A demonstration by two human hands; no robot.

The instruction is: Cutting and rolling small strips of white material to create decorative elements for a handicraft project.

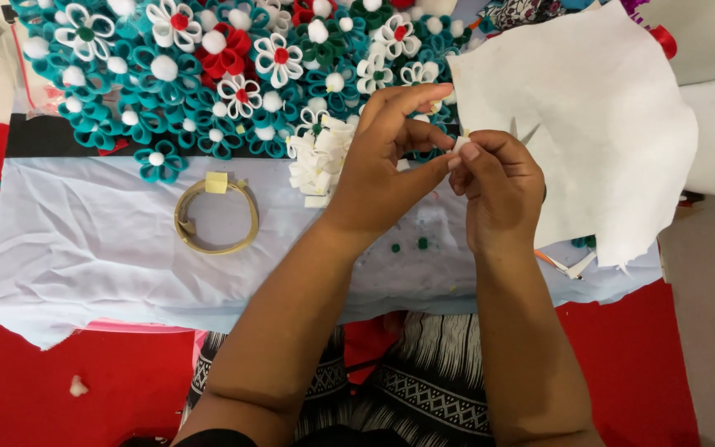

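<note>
My left hand (382, 161) and my right hand (498, 186) meet above a low table draped in pale blue cloth (84, 248). Between their fingertips they pinch a small white folded felt piece (460, 144). A pile of similar white folded pieces (318, 159) lies just left of my left hand. Behind it spreads a mass of teal, white and red felt flowers (208, 66) with white pompom centres. A large white felt sheet (589, 124) with cut edges lies right of my right hand.
A roll of tan tape (217, 217) rests on the cloth at left. A few small green pompoms (422, 242) lie below my hands. Red carpet (647, 356) surrounds the table, with a white scrap (79, 386) on it. My patterned skirt (424, 389) shows at the bottom.
</note>
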